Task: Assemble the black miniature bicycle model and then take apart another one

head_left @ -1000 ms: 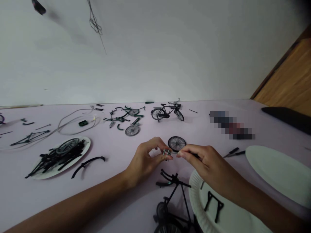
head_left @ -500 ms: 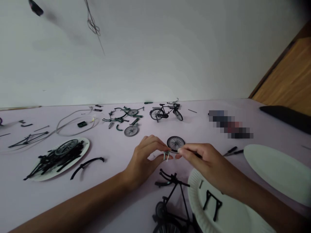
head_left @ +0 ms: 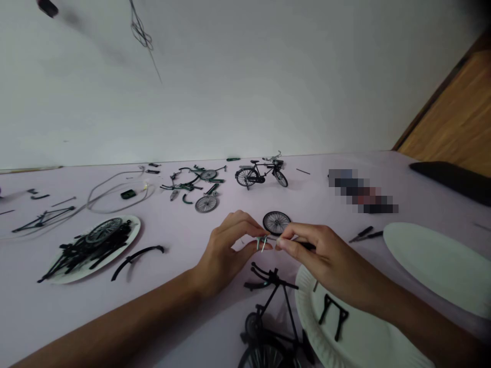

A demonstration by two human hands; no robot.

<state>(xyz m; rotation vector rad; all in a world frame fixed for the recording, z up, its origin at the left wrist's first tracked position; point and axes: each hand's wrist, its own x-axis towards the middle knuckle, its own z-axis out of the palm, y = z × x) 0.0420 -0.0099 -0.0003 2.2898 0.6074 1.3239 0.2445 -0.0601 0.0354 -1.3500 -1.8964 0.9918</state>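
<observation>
Toward twelve o'clock, left hand [head_left: 224,255] and right hand [head_left: 326,258] grips clenched a tiny metal bicycle part [head_left: 264,243] (light; hold the shaft).

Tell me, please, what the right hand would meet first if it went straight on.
The right hand would likely meet the small metal part pinched in the left hand, though depth is unclear.
</observation>
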